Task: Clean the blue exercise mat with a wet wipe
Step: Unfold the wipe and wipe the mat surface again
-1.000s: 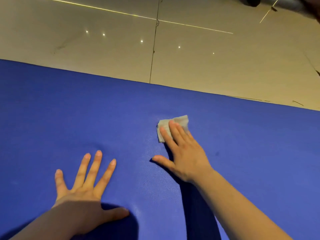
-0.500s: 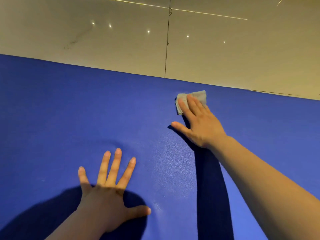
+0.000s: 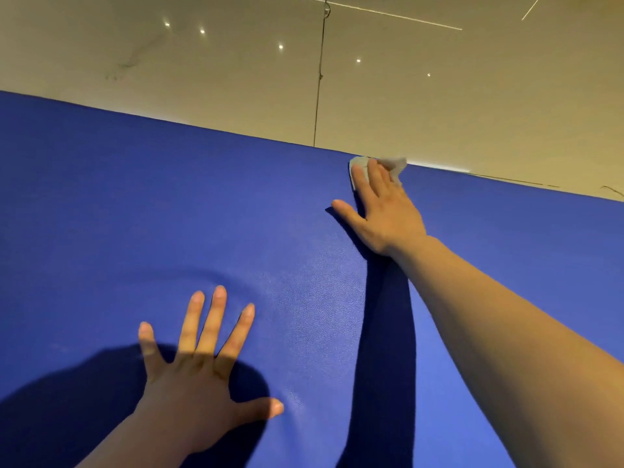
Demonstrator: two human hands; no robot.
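Most of the view was the blue mat (image 3: pixel 135 214) on a tiled floor (image 3: pixel 439 106). The left hand (image 3: pixel 199 376) lay flat, fingers spread. The right hand (image 3: pixel 385 211) pressed straight fingers on the wipe (image 3: pixel 391 163) at the mat's far edge; the wipe poked out past the fingertips.
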